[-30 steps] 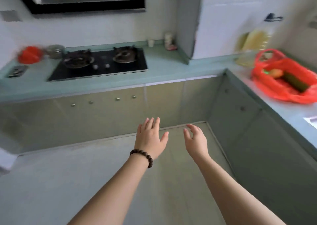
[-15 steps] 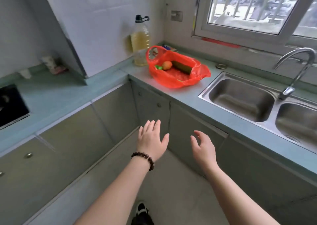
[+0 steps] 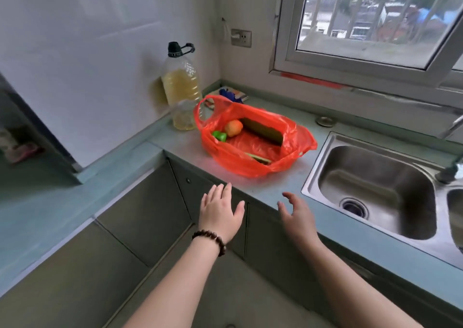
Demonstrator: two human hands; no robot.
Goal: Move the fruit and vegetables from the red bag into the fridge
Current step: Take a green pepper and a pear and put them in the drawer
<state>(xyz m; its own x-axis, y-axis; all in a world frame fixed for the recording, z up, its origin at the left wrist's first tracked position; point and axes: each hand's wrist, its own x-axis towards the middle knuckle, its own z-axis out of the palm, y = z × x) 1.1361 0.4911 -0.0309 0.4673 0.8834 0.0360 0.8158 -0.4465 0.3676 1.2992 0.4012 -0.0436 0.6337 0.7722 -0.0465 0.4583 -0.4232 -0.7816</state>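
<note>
A red plastic bag (image 3: 253, 162) lies open on the teal countertop (image 3: 270, 190) in the corner. Inside it I see an orange fruit (image 3: 233, 128), a green pepper (image 3: 219, 136) and a dark green cucumber (image 3: 264, 130). A second green vegetable (image 3: 258, 158) shows partly near the bag's front. My left hand (image 3: 220, 212), with a bead bracelet at the wrist, hovers in front of the counter edge with fingers straight and holds nothing. My right hand (image 3: 297, 215) is beside it, fingers relaxed and empty. Both hands are short of the bag. The fridge is out of view.
A large oil bottle (image 3: 181, 84) stands against the wall just left of the bag. A steel double sink (image 3: 375, 190) with a tap is to the right. A window (image 3: 370, 22) is above it. Cabinet doors (image 3: 140, 202) run below the counter.
The view has swung right from the stove to the bag and sink and come closer. Both hands stay raised and empty, now nearer the counter edge.
</note>
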